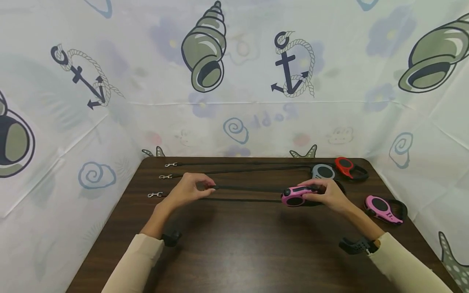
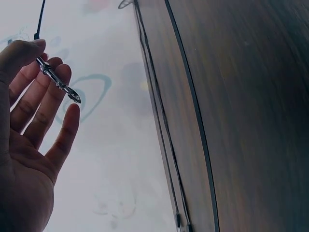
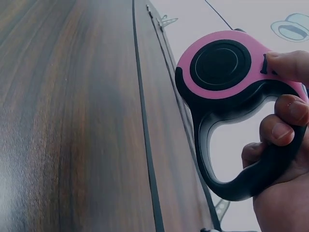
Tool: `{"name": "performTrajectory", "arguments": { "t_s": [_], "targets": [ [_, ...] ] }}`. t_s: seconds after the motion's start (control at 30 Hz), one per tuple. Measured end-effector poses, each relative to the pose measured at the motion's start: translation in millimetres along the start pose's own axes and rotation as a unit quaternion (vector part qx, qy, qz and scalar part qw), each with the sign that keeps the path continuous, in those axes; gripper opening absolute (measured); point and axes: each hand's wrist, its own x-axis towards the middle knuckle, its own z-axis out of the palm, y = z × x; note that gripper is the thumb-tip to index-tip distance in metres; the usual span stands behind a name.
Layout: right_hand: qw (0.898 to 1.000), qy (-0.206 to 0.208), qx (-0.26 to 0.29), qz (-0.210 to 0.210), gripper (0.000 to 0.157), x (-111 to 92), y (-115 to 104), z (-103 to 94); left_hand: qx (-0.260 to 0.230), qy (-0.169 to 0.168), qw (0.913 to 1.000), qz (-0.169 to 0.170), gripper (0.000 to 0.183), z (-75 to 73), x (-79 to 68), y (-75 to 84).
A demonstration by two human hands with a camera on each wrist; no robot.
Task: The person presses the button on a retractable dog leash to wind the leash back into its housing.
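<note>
My right hand (image 1: 329, 195) grips the black handle loop of a pink retractable dog leash (image 3: 219, 63), thumb at the button on its casing. A thin black strap (image 1: 249, 189) runs from this leash across to my left hand (image 1: 188, 189). There, thumb and fingers pinch the strap's end by its metal snap clip (image 2: 58, 82), whose tip points away along the fingers. Both hands hold the leash above the table. Below them a second black strap (image 1: 242, 200) lies straight along the wood, with its snap clip (image 1: 155, 195) at the left.
On the brown table (image 1: 234, 248), another pink leash (image 1: 381, 206) lies at the right. A grey leash (image 1: 323, 171) and a red leash (image 1: 344, 165) lie at the back right. Their straps stretch left to snap clips (image 1: 165, 176). Printed cloth (image 1: 249, 73) hangs behind the table.
</note>
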Motion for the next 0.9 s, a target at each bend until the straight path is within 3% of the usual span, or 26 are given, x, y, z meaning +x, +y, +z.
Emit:
{"name": "performTrajectory", "arguments": {
  "t_s": [0.4, 0.9],
  "targets": [
    [0.999, 0.004, 0.03, 0.017, 0.031, 6.8, -6.7, 16.8, -0.031, 0.001, 0.9995, -0.007, 0.013, 18.3, 13.0, 13.2],
    [0.999, 0.022, 0.027, 0.029, 0.031, 8.0, -12.5, 35.3, -0.075, -0.001, 0.9971, 0.001, 0.013, 39.8, 21.4, 25.8]
  ]
}}
